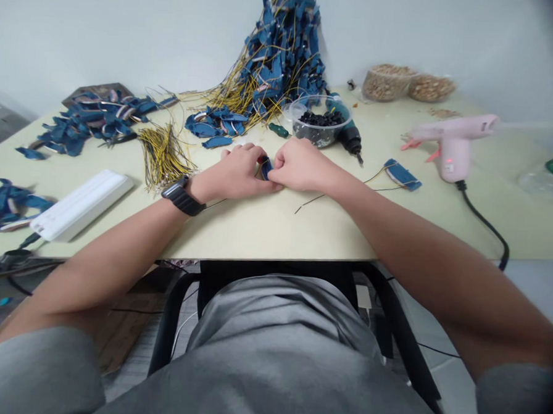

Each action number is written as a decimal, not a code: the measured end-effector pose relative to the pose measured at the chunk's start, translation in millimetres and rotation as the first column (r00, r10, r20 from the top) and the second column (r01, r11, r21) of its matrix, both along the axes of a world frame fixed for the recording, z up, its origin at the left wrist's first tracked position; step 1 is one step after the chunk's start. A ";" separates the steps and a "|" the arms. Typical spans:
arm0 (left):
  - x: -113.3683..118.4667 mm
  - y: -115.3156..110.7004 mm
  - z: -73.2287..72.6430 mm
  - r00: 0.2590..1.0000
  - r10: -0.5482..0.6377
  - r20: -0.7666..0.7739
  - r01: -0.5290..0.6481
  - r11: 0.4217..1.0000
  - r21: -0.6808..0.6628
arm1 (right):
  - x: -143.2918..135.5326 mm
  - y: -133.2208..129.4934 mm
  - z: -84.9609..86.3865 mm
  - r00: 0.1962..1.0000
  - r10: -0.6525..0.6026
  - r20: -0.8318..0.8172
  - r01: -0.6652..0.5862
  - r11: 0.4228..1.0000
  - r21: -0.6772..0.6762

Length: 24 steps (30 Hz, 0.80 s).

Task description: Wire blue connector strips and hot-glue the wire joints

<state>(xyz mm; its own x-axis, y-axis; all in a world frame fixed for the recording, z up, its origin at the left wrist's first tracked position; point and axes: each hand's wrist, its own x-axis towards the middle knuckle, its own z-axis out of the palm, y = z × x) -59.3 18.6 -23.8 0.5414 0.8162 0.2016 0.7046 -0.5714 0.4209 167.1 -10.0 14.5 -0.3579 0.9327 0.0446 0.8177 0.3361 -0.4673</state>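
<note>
Between my two hands is a small blue piece (266,168), mostly covered by fingers. My left hand (239,171), with a black watch on its wrist, is closed around its left side. From the right, my right hand (298,165) pinches the same piece with thumb and fingertips. A thin dark wire (310,201) sticks out below my right hand, its end lying on the table. To the right lies another blue piece (402,175) with a yellow and a black wire attached.
A tall heap of blue wired pieces (284,59) stands at the back. Nearby are a tub of black bits (320,124), a screwdriver (352,140), a bundle of yellow-black wires (162,155), a white power strip (82,204) and a pink glue gun (454,145) with its cable.
</note>
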 end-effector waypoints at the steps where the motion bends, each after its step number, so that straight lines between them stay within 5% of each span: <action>1: -1.1 1.1 3.5 1.000 -0.019 -0.004 0.019 0.999 -0.035 | 2.8 1.6 0.7 1.000 0.009 -0.012 -0.010 1.000 -0.009; 7: -13.0 13.6 18.9 0.993 -0.120 -0.019 0.115 0.976 -0.184 | 26.6 20.6 -2.2 0.993 -0.004 -0.120 0.013 0.997 0.078; 14: -22.4 25.1 14.6 0.980 -0.190 0.062 0.200 0.950 -0.241 | 31.1 26.9 -15.0 0.973 0.042 -0.228 -0.028 0.998 0.063; 24: -24.0 24.6 20.2 0.974 -0.219 0.058 0.227 0.932 -0.284 | 25.4 25.7 -14.6 0.982 0.062 -0.177 -0.052 0.997 0.062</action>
